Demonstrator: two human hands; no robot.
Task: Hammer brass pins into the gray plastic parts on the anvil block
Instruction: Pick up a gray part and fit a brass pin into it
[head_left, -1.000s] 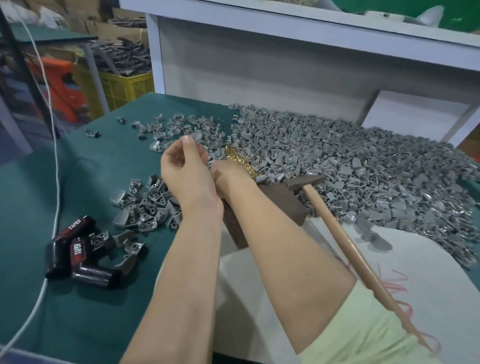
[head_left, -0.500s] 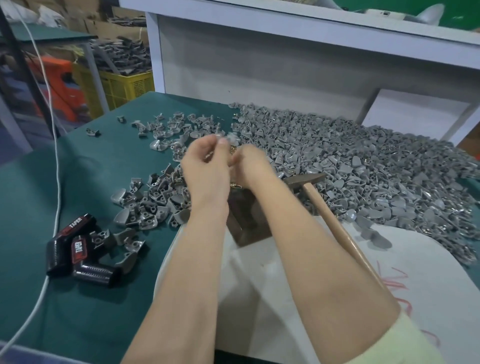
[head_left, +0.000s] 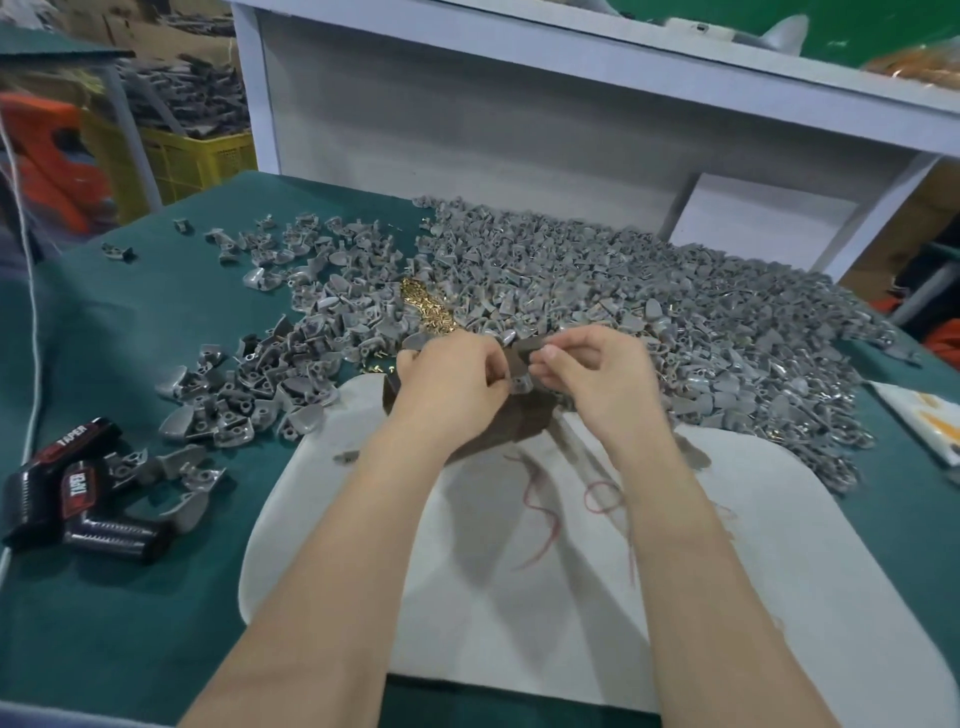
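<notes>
Gray part (head_left: 521, 385) sat on the block (head_left: 522, 428), pinched by the left hand (head_left: 452, 384); fingers of the right hand (head_left: 592, 374) curled at 3 o'clock, round what I could not tell; pins (head_left: 426, 312) lay at 11 o'clock; one needed seating upright before hammering.

At frame centre the left hand (head_left: 452, 387) and right hand (head_left: 597, 379) cover most of the anvil block (head_left: 524, 423). Only an edge shows of the gray part (head_left: 519, 385) the left hand pinches. What the right fingertips (head_left: 543, 358) pinch is too small to tell. The right edge cuts off the white card (head_left: 924, 421).
</notes>
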